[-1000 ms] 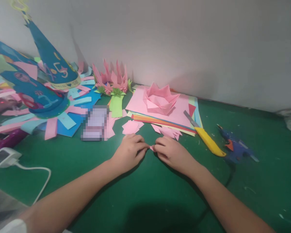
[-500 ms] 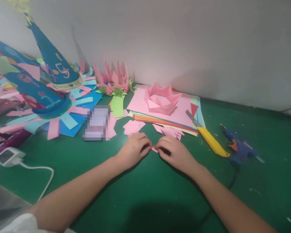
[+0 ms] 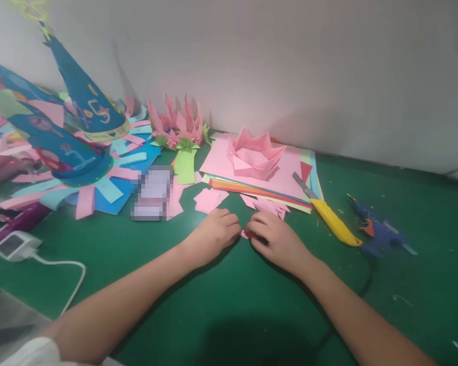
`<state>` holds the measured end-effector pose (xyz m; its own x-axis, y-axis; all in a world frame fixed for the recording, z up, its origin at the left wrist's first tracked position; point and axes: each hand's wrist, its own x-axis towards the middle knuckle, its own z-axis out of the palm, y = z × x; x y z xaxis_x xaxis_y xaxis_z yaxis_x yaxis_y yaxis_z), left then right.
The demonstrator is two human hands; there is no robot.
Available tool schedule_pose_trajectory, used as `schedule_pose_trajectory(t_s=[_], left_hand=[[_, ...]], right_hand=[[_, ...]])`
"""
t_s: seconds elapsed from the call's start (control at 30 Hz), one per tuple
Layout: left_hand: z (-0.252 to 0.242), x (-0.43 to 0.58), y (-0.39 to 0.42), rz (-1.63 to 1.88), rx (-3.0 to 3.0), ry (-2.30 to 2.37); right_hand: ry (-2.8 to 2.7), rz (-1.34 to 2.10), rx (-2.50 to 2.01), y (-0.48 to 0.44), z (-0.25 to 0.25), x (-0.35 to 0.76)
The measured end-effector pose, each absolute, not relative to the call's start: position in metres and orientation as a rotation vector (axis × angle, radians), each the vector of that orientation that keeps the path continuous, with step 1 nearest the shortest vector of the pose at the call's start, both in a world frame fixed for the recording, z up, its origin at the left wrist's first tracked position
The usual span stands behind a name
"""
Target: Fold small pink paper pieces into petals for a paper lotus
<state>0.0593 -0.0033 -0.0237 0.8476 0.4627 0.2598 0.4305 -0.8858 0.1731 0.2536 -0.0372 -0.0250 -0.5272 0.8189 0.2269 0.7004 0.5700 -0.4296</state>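
Between my two hands is a small piece of pink paper (image 3: 244, 234), mostly hidden by the fingers. My left hand (image 3: 216, 233) is closed on its left side, thumb and fingers pinched together. From the right, my right hand (image 3: 277, 237) pinches the same piece, its thumb and fingertips bent inward. Just beyond my left hand lie small pink paper squares (image 3: 209, 200). Another loose pile of pink paper pieces (image 3: 267, 206) lies behind my right hand.
A folded pink paper flower (image 3: 255, 155) rests on stacked coloured paper (image 3: 217, 157). Right of it lie a yellow utility knife (image 3: 336, 222), blade out, and a blue glue gun (image 3: 377, 229). Leftward are a blurred-out phone (image 3: 151, 194), a paper crown (image 3: 179, 129) and blue cone hats (image 3: 86, 86).
My left fingers have shifted slightly right and closed over more of the pink paper, so less of it shows. My right hand has barely moved.
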Motion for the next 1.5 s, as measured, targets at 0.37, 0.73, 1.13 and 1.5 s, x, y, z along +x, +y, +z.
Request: schedule_pose_trajectory(t_s=[0.37, 0.73, 1.13, 1.5], left_hand=[[-0.031, 0.053, 0.003, 0.604, 2.491, 0.787], [-0.028, 0.052, -0.004, 0.61, 2.497, 0.814], [-0.033, 0.048, -0.002, 0.609, 2.579, 0.775], [-0.023, 0.049, -0.002, 0.459, 2.835, 0.719]], right_hand=[[-2.458, 0.343, -1.234, -0.04, -0.024, 0.257], [-2.423, 0.347, -1.163, -0.041, -0.027, 0.255], [-2.458, 0.355, -1.132, -0.039, -0.03, 0.256], [-2.46, 0.337, -1.129, -0.039, -0.028, 0.255]])
